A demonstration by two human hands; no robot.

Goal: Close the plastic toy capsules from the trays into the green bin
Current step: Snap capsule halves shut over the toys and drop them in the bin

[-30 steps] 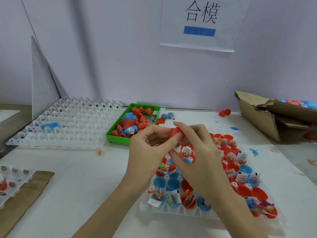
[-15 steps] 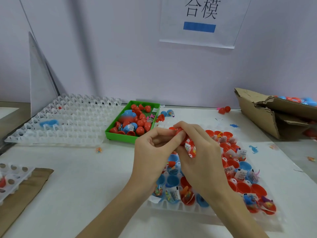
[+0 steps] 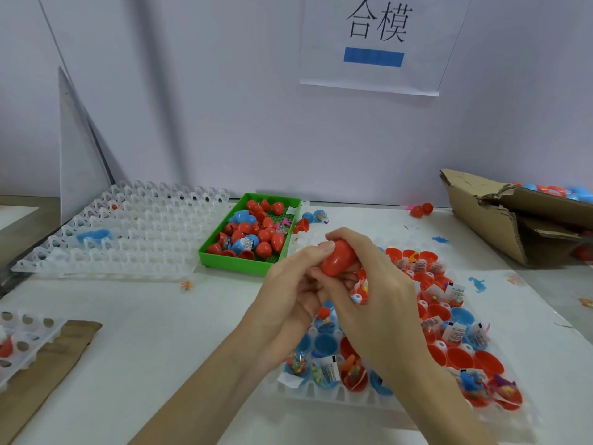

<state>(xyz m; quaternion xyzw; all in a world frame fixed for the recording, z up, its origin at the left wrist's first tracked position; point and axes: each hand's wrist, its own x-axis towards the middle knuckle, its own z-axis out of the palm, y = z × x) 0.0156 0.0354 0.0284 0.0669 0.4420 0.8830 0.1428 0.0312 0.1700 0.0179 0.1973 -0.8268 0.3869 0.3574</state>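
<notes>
Compared to a second ago the red capsule (image 3: 338, 258) shows way more, both hands' grip clamped on it: left hand (image 3: 288, 303), right hand (image 3: 369, 300), above the full tray's (image 3: 321, 391) far edge. Green bin (image 3: 224, 263) sits just beyond; bare counter (image 3: 154, 332) on the left.

Bare tabletop (image 3: 154, 332) between trays (image 3: 128, 232) and green bin (image 3: 231, 263)

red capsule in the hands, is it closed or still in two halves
Looks closed: the red capsule shows one smooth egg shape between the left hand and right hand; fingers hide any seam.
</notes>
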